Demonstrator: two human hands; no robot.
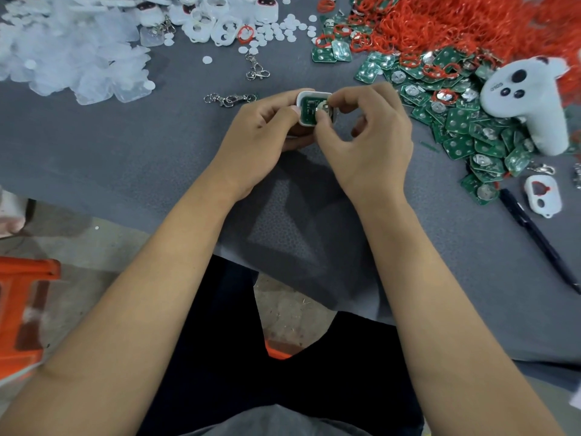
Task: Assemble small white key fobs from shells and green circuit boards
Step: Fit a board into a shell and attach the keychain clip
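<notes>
On the grey table (132, 146), heaps of green circuit boards (471, 133) and white shells (217, 23) remain (plenty left, I judge), while the left hand (254, 136) grips one shell (303, 99) and the right hand (371, 136) pinches its board (309, 110) into place.

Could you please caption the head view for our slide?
Left hand holds a white shell while right hand seats a green circuit board.

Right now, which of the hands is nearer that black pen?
Right. The right hand is beside the held shell, partway toward the black pen at the table's right edge; the left hand sits farther away, left of it.
</notes>
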